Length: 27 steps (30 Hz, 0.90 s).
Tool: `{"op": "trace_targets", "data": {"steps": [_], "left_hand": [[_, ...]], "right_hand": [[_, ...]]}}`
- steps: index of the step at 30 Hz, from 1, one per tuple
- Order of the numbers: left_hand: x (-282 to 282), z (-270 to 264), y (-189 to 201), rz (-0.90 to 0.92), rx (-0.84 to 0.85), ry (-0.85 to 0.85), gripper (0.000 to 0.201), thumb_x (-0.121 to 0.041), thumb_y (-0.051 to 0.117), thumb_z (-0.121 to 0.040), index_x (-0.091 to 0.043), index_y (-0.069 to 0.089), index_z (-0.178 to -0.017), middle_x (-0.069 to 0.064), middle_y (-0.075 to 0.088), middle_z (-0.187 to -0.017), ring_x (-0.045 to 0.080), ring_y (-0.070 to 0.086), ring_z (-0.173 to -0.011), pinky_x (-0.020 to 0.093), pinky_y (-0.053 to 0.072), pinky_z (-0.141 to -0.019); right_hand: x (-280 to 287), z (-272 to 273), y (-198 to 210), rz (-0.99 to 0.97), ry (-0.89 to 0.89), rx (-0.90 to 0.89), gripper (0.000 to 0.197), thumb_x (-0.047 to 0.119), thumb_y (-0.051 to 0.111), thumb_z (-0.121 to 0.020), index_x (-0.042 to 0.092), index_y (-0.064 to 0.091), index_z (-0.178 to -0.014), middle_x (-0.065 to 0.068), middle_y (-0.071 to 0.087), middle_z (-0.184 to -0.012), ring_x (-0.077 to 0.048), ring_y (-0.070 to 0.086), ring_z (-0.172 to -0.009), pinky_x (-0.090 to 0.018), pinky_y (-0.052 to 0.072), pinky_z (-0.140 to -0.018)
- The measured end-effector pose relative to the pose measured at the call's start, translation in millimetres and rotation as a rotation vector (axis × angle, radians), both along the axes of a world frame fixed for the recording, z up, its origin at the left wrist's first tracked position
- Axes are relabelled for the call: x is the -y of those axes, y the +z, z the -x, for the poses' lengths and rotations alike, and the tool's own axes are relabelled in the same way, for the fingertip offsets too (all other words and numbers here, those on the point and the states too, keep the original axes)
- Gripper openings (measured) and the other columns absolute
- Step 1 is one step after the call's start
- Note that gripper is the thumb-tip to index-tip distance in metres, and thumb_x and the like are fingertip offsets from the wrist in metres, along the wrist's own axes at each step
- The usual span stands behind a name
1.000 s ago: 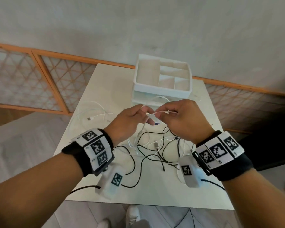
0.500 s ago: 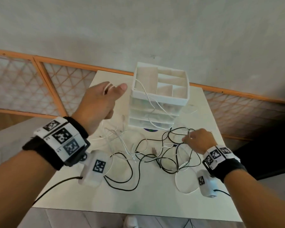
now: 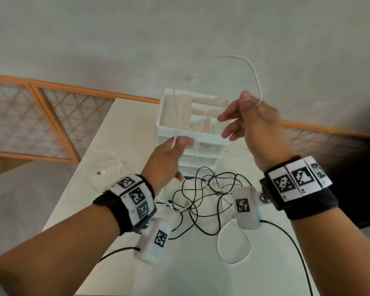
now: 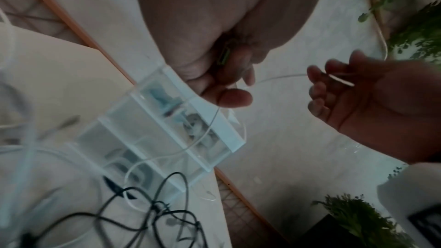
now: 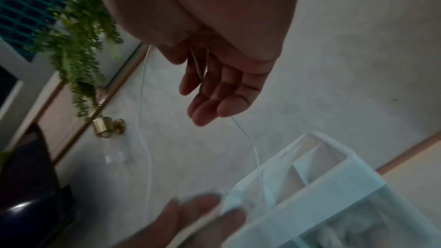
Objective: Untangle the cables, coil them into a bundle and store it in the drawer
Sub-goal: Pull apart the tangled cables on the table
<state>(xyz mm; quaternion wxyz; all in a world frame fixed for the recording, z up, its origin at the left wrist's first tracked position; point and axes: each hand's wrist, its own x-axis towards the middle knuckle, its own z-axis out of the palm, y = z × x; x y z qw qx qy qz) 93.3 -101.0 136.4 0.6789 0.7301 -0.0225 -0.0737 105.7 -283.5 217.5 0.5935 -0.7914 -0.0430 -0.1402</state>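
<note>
A thin white cable [image 3: 255, 77] arcs up against the wall and comes down over the white drawer unit [image 3: 212, 137]. My right hand [image 3: 241, 112] is raised above the unit and holds the cable between thumb and index, the other fingers spread; the right wrist view shows the hand [image 5: 210, 86] with the cable [image 5: 250, 142] running out of it. My left hand [image 3: 177, 144] pinches the same cable lower down, in front of the unit, seen closer in the left wrist view [image 4: 229, 82]. A tangle of black cables [image 3: 201, 195] lies on the table below both hands.
The white table [image 3: 201, 274] stands against a grey wall. Another white cable with a USB plug [image 3: 103, 173] lies at the left. A white loop [image 3: 233, 246] rests near the front. The drawer unit's top tray has open compartments. Green plants [image 4: 358, 220] stand off to the right.
My right hand has left the tangle and risen high with the white cable. My left hand has come down from the left to the front of the drawer unit.
</note>
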Motion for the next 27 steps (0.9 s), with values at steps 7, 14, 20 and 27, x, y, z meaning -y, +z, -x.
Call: {"op": "trace_targets", "data": {"steps": [7,14,20,27], "left_hand": [[38.1,-12.8,-13.7,-0.181,-0.112,-0.179,0.037,-0.038,0.036,-0.105,-0.013,0.064,-0.112,0.009,0.074,-0.095,0.006,0.038,-0.039,0.028,0.04,-0.046],[-4.5,-25.0,-33.6,-0.317,-0.305,-0.018,0.043,-0.048,0.046,-0.099,-0.011,0.057,-0.078,-0.008,0.032,-0.041,0.008,0.022,-0.032,0.019,0.019,-0.038],[-18.3,-16.0,-9.8,-0.182,-0.154,0.062,0.057,-0.062,0.033,-0.097,-0.011,0.057,-0.086,-0.001,0.029,-0.049,0.014,0.018,-0.039,0.016,0.016,-0.039],[-8.3,-10.0,20.0,-0.322,0.125,-0.177,0.036,-0.033,0.045,-0.103,-0.015,0.068,-0.082,-0.014,0.041,-0.05,0.006,0.034,-0.048,0.02,0.032,-0.052]], "right_hand": [[32.8,-7.2,-7.0,0.185,-0.032,-0.114,0.056,0.055,0.036,-0.102,0.017,0.06,-0.068,-0.005,0.067,-0.062,-0.021,0.061,-0.051,-0.033,0.045,-0.055],[100.9,-55.0,-28.9,0.168,-0.29,-0.093,0.04,0.046,0.032,-0.103,0.023,0.055,-0.079,-0.001,0.067,-0.088,-0.021,0.062,-0.05,-0.033,0.046,-0.055],[140.0,-88.8,-61.5,0.448,-0.187,-0.362,0.051,0.008,0.051,-0.088,0.038,0.048,-0.129,-0.002,0.06,-0.122,-0.028,0.071,-0.076,-0.035,0.053,-0.062],[55.4,-8.2,-44.5,0.444,0.192,-0.196,0.066,0.027,0.079,-0.08,0.046,0.047,-0.135,0.006,0.059,-0.068,-0.005,0.057,-0.062,-0.019,0.05,-0.066]]}}
